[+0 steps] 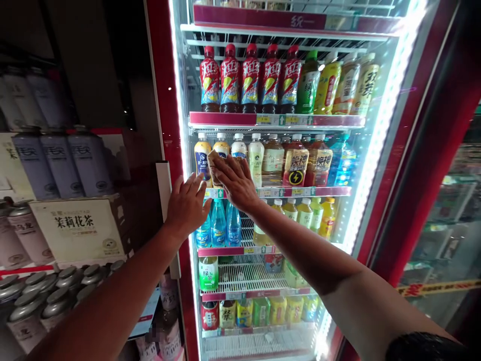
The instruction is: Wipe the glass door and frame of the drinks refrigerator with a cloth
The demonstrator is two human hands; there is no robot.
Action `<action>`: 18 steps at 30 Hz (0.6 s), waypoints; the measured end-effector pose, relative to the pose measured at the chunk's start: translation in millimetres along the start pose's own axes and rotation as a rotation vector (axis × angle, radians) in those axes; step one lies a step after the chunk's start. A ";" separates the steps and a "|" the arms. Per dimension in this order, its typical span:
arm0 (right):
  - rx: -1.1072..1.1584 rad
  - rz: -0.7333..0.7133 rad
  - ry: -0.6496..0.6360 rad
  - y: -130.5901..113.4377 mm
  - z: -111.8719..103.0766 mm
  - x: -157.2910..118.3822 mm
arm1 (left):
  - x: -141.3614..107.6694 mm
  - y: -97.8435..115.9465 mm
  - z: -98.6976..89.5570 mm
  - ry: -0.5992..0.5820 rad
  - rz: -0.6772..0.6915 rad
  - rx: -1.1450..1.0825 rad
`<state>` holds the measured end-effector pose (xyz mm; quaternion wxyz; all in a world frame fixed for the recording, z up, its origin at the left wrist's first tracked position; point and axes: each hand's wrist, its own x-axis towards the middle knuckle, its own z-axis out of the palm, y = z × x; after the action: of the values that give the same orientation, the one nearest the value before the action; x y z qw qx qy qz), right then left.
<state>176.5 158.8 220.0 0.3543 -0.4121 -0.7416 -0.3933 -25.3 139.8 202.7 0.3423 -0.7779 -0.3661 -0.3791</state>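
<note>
My right hand (pixel 237 181) lies over a brown cloth (pixel 214 164), pressing it to the glass of a lit drinks cooler. Most of the cloth is hidden beneath the fingers. To its left, my left hand (pixel 188 203) has its fingers spread and rests at the left side of the glass, beside the door's red frame (pixel 161 95). A pale door handle (pixel 164 188) runs down that frame, partly covered by my left forearm. Behind the hands stand bottles with white caps (pixel 256 160) and blue bottles (pixel 218 225).
Inside the cooler, red-capped bottles (pixel 251 77) line an upper shelf. Wire shelves (pixel 240 281) continue below. On the left, cans (pixel 62 163) stand on a tea carton (pixel 80 228), with more cans (pixel 28 308) lower down. A second glass cooler (pixel 447 210) is at the right.
</note>
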 end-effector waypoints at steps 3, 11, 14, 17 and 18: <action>0.033 0.017 0.047 1.0 0.8 14.6 | 7.4 -4.9 -0.6 -0.011 -0.061 0.039; 0.141 -0.128 -0.019 -2.5 2.6 8.8 | 10.2 -0.2 3.7 -0.078 -0.127 0.100; 0.168 -0.097 0.033 0.7 -3.0 22.7 | 17.9 3.2 -8.8 -0.125 -0.129 0.175; 0.194 -0.043 0.060 -5.0 -2.1 34.3 | 25.6 -1.9 -19.7 -0.126 -0.109 0.212; 0.204 -0.047 0.053 -8.4 0.0 34.5 | 26.9 -5.5 -22.1 -0.117 -0.099 0.218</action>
<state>154.9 167.4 246.9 0.4046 -0.3460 -0.7776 -0.3346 -25.4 133.0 237.3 0.3836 -0.7379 -0.4625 -0.3074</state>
